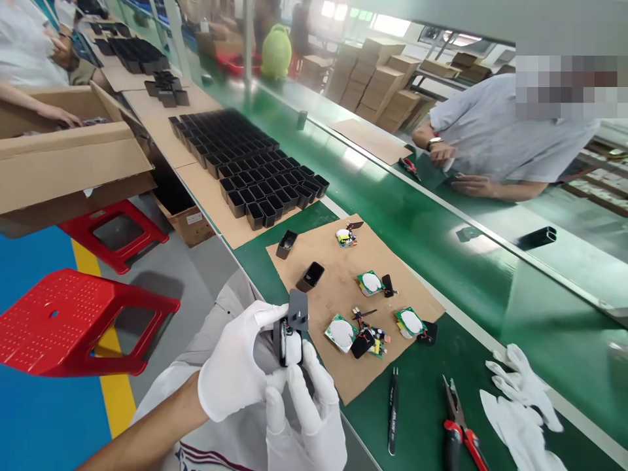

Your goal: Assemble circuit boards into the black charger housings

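Note:
Both my hands wear white gloves and meet near the bottom centre. My left hand (240, 366) wraps round a small black charger housing (289, 337) with a white insert showing inside it. A black plug cover (298, 309) stands at the top of that housing. My right hand (307, 415) pinches the same housing from below with thumb and fingers. Just right of my hands lies a brown cardboard sheet (338, 386) with several green circuit boards (342, 332) and two loose black housings (310, 276).
Rows of empty black housings (250, 170) fill cardboard further up the green bench. Tweezers (392, 412), red-handled pliers (458, 425) and spare white gloves (523, 405) lie at the lower right. A person (495, 140) leans on the conveyor opposite. Red stools (73, 320) stand at the left.

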`<state>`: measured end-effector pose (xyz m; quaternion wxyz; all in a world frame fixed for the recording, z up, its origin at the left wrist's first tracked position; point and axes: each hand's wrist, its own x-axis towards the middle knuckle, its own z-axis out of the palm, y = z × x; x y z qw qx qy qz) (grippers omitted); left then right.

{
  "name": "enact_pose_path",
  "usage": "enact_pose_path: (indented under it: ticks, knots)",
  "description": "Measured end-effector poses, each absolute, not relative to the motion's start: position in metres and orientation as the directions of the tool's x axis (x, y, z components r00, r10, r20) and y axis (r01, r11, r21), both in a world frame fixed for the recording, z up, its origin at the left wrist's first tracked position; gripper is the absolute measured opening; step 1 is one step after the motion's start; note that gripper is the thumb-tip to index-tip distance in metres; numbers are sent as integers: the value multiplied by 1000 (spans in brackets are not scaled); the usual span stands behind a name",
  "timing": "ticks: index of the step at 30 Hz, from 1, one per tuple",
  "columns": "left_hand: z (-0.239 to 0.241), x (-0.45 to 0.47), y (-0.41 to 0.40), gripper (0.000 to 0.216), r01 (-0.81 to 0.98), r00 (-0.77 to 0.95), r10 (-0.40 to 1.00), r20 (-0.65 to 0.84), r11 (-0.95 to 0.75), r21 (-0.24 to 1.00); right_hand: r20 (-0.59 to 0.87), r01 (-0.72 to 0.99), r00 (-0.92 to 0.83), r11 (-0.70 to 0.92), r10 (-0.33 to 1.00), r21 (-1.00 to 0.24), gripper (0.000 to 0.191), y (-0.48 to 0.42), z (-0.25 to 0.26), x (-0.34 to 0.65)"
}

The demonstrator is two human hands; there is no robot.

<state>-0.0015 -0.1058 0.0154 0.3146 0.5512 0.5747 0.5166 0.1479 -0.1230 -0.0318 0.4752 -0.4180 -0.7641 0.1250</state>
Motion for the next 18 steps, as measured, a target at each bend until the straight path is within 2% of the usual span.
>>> enact_pose_path:
  ticks: [6,10,13,15,18]
  knots:
    - [-9,-39,-107,68,346,-210,927,310,-226,911,654,650,-266,633,708,-421,45,-121,-30,110]
    - [-24,-65,-106,67,326,-205,930,306,-230,917,626,671,-267,607,733,-426,38,-127,-37,84]
    - [-29,-79,-105,66,314,-192,940,281,-213,925,586,643,-190,551,788,-532,37,-131,-41,61]
    - [-32,-86,-103,66,337,-201,933,299,-221,915,561,564,-47,485,827,-668,43,-132,-42,47]
    - [-35,-93,-99,62,414,-217,884,414,-301,859,389,392,169,300,906,-869,45,-131,-42,36]
